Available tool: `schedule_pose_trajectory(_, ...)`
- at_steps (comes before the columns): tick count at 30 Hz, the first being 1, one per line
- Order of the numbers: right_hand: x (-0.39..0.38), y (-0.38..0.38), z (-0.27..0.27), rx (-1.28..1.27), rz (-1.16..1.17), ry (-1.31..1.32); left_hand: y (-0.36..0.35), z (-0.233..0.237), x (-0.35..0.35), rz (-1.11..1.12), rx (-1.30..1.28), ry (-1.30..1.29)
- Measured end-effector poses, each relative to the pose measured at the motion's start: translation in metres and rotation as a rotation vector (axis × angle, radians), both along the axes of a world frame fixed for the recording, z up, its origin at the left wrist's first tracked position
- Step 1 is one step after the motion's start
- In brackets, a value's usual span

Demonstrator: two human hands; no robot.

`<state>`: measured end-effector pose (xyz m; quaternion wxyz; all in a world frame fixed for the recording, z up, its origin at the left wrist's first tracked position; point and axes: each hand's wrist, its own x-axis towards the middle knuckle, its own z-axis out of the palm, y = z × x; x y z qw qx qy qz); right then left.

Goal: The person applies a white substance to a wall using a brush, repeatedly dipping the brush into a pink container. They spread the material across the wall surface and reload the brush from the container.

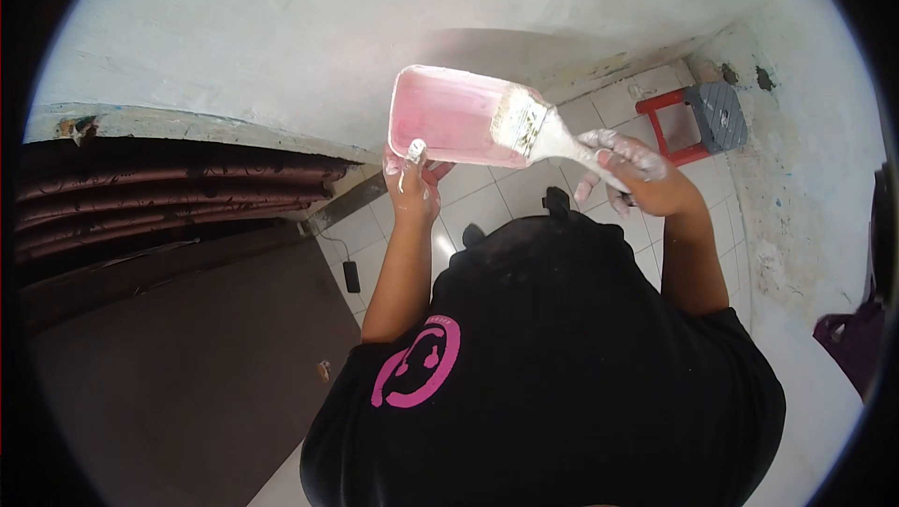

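My left hand (pixel 412 184) grips the near left corner of a pink plastic tub (pixel 440 114), its thumb over the rim and smeared with white paint. A whitish film coats the inside of the tub. A wide paintbrush (pixel 552 137) lies across the tub's right end, bristles over the inside and the handle pointing right. My right hand (pixel 637 170), also spattered with white, is closed around that handle. Whether the bristles touch the tub's bottom is hard to tell.
Ahead stands a pale wall (pixel 281 48) with patchy paint. A red and grey stool (pixel 716 118) is on the tiled floor at right. To the left are a dark brown panel (pixel 187 367), patterned brown cloth (pixel 169 179) and a small black object on a cord (pixel 351 276).
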<state>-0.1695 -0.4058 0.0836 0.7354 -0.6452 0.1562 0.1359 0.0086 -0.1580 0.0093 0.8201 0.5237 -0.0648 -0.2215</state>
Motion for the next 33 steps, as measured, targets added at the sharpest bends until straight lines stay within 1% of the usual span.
schedule_pose_trajectory(1,0.008,0.003,0.004,-0.01,-0.004,-0.01,0.0,0.002,0.001,-0.006,0.007,-0.019)
schedule_pose_trajectory(3,0.018,0.009,0.009,-0.344,0.073,0.045,-0.001,0.004,0.001,-0.012,0.013,-0.037)
schedule_pose_trajectory(4,0.022,0.011,-0.004,-0.554,0.067,-0.123,0.0,0.004,0.001,-0.01,0.01,-0.047)
schedule_pose_trajectory(5,0.023,0.012,-0.002,-0.557,0.065,-0.125,0.0,0.004,-0.001,-0.008,0.009,-0.059)
schedule_pose_trajectory(7,0.03,0.014,0.006,-0.632,0.073,-0.033,-0.001,0.004,-0.004,-0.009,0.009,-0.078)
schedule_pose_trajectory(11,0.041,0.015,0.017,-0.608,0.042,-0.01,0.008,-0.001,-0.001,-0.027,0.012,-0.119)
schedule_pose_trajectory(13,0.047,0.012,0.018,-0.614,0.096,0.054,0.011,-0.002,0.0,-0.015,0.026,-0.121)
schedule_pose_trajectory(15,0.052,0.01,0.02,-0.617,0.133,0.061,0.012,-0.002,-0.001,-0.004,0.04,-0.126)
schedule_pose_trajectory(17,0.057,0.01,0.023,-0.621,0.171,0.066,0.014,0.0,-0.003,0.022,-0.015,-0.102)
schedule_pose_trajectory(21,0.065,0.012,0.011,-0.636,0.215,0.065,0.021,-0.011,0.0,0.018,0.029,-0.183)
schedule_pose_trajectory(23,0.069,0.011,0.004,-0.624,0.213,0.07,0.022,-0.019,0.004,0.025,0.05,-0.306)
schedule_pose_trajectory(26,0.068,0.009,-0.011,-0.613,0.277,0.064,0.025,-0.018,0.003,0.006,0.053,-0.274)
schedule_pose_trajectory(27,0.066,0.007,-0.017,-0.581,0.266,0.037,0.023,-0.016,0.002,0.006,0.05,-0.277)
schedule_pose_trajectory(29,0.061,0.0,-0.02,-0.553,0.255,0.005,0.021,-0.01,-0.001,0.047,0.051,-0.155)
schedule_pose_trajectory(31,0.05,-0.006,-0.018,-0.376,0.185,-0.071,0.021,-0.008,-0.002,0.055,0.057,-0.154)
schedule_pose_trajectory(32,0.043,-0.01,-0.018,-0.385,0.183,-0.078,0.021,-0.007,-0.002,0.066,0.066,-0.15)
schedule_pose_trajectory(33,0.033,-0.013,-0.02,-0.224,0.098,-0.02,0.021,-0.007,-0.002,0.066,0.057,-0.16)
